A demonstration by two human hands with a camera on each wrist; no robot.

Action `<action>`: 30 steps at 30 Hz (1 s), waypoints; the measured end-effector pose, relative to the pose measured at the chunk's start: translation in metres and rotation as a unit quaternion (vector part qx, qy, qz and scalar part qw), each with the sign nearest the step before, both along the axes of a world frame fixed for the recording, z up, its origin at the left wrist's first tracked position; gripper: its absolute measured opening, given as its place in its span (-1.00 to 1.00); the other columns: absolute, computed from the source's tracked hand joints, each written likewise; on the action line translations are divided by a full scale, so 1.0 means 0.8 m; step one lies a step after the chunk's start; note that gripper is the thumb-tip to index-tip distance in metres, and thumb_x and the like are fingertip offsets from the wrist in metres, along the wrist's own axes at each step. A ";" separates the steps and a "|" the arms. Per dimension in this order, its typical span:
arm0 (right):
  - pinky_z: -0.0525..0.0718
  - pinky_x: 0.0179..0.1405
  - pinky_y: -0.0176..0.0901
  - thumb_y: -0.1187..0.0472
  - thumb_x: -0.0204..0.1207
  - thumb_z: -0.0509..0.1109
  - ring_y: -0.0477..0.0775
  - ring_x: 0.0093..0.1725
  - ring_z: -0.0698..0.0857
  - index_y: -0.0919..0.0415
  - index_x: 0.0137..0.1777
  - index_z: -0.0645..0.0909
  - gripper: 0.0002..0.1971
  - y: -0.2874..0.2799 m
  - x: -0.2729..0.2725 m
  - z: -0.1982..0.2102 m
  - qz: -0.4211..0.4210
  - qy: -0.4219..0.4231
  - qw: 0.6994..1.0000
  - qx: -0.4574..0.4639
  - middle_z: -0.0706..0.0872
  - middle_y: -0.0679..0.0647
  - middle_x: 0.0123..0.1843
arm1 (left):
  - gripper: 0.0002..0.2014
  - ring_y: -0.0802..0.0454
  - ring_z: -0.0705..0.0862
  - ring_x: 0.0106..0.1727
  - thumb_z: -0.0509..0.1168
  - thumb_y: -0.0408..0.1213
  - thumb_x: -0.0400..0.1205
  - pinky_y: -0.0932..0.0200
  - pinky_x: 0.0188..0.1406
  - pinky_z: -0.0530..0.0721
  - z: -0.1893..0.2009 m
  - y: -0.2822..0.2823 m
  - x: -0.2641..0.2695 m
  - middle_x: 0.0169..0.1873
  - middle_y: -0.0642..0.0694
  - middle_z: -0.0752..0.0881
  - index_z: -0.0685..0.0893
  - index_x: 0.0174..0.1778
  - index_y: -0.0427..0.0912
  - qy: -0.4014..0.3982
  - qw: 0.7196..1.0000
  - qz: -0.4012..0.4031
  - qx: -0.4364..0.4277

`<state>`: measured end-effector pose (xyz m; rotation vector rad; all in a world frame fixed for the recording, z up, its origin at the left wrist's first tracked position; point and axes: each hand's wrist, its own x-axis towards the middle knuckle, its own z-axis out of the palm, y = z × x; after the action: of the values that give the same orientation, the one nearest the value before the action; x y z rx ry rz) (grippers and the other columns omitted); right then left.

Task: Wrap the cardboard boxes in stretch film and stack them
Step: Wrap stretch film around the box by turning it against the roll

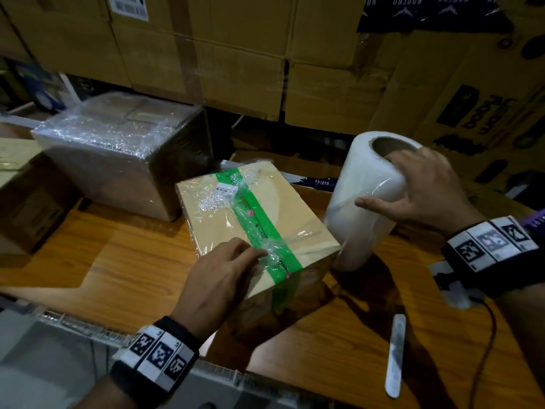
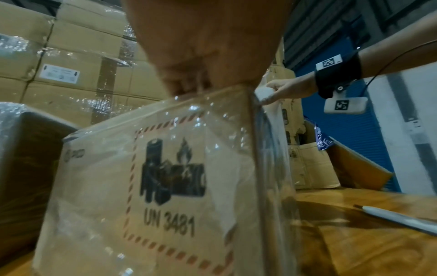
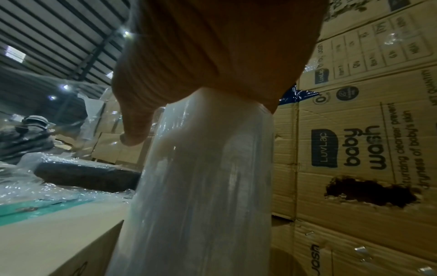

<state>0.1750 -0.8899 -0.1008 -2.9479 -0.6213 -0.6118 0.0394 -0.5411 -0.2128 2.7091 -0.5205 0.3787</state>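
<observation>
A tan cardboard box (image 1: 265, 211) sealed with green tape stands on the wooden table (image 1: 132, 261), with stretch film over its top and sides. My left hand (image 1: 227, 267) lies on the near top edge, fingertips pressing a crumpled bit of film onto the tape. In the left wrist view the box (image 2: 165, 186) shows a battery warning label under film. My right hand (image 1: 418, 184) grips the white stretch film roll (image 1: 362, 202) standing upright just right of the box, fingers in the core and thumb on its side. The right wrist view shows the roll (image 3: 201, 186) beside the box (image 3: 59, 233).
A larger film-wrapped box (image 1: 118, 149) stands at the back left, with another box (image 1: 26, 196) at the far left. A white cutter (image 1: 395, 355) lies on the table near the front right. Stacked cartons (image 1: 236, 54) form a wall behind.
</observation>
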 end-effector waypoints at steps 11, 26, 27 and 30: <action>0.43 0.40 0.24 -0.45 0.45 0.15 0.21 0.22 0.56 0.18 0.44 0.53 -0.20 -0.012 -0.006 0.014 0.043 0.061 0.997 0.002 0.67 0.15 0.22 | -0.41 -0.19 0.66 0.23 0.09 0.23 0.62 -0.16 0.06 0.68 -0.028 -0.016 -0.010 0.25 -0.15 0.60 0.56 0.50 0.03 -0.002 0.991 0.039 0.130; 0.45 0.50 0.31 -0.68 0.45 0.05 0.29 0.22 0.70 0.24 0.47 0.56 0.02 0.035 -0.023 0.000 -0.066 -0.028 0.996 -0.055 0.75 0.23 0.26 | -0.39 0.03 0.50 -0.04 0.01 0.44 0.73 -0.03 0.02 0.57 0.012 0.027 0.010 -0.01 -0.04 0.57 0.64 -0.04 -0.05 -0.028 0.990 0.071 0.118; 0.47 0.48 0.29 -0.66 0.49 0.02 0.28 0.20 0.70 0.24 0.45 0.57 0.00 0.034 -0.024 0.001 -0.062 -0.024 0.997 -0.044 0.75 0.23 0.24 | -0.46 0.02 0.46 -0.10 0.10 0.34 0.76 0.00 -0.12 0.51 0.010 0.012 0.013 -0.07 -0.09 0.56 0.64 -0.11 -0.08 -0.049 0.988 0.109 0.099; 0.58 0.20 0.20 -0.61 0.59 -0.06 0.26 -0.03 0.69 0.23 0.21 0.63 -0.11 0.043 -0.024 0.004 -0.074 -0.040 0.996 -0.010 0.71 0.16 -0.04 | -0.74 -0.04 0.47 -0.19 0.51 -0.06 0.61 0.06 -0.33 0.45 0.004 -0.016 0.024 -0.13 -0.15 0.59 0.65 -0.11 -0.16 -0.097 0.981 0.168 0.001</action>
<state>0.1558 -0.8553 -0.0974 -3.0209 -0.4190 -0.7433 0.0584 -0.5539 -0.2093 2.7776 -0.1062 0.7359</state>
